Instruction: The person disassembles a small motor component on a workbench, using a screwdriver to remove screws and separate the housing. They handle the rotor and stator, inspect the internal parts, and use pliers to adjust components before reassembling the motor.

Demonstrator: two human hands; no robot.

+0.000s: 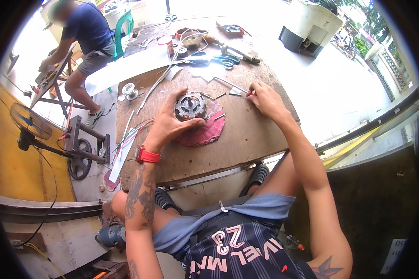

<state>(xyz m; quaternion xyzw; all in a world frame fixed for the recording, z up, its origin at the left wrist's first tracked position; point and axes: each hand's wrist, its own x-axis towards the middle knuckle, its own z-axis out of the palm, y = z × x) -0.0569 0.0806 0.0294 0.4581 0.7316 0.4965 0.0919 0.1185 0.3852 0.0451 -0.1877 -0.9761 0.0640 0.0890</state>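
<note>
Round metal motor (pixel 190 108) is held in the left hand (pixel 164 120), its fingers curled around the rim, thumb at the near side and shaft facing up. The motor is located over a round pink cloth (pixel 201 135) on the wooden table (pixel 253 135); whether its underside is touching the cloth cannot be told. A screwdriver (pixel 233 85) is gripped in the right hand (pixel 268 101), fingers closed on the red handle, shaft pointed to the far left, well apart from the motor. A wire spool (pixel 130 91) is placed near the table's left edge. Blue-handled scissors (pixel 225 62) are laid beyond the motor. A seated person (pixel 89 30) is seen at far left.
</note>
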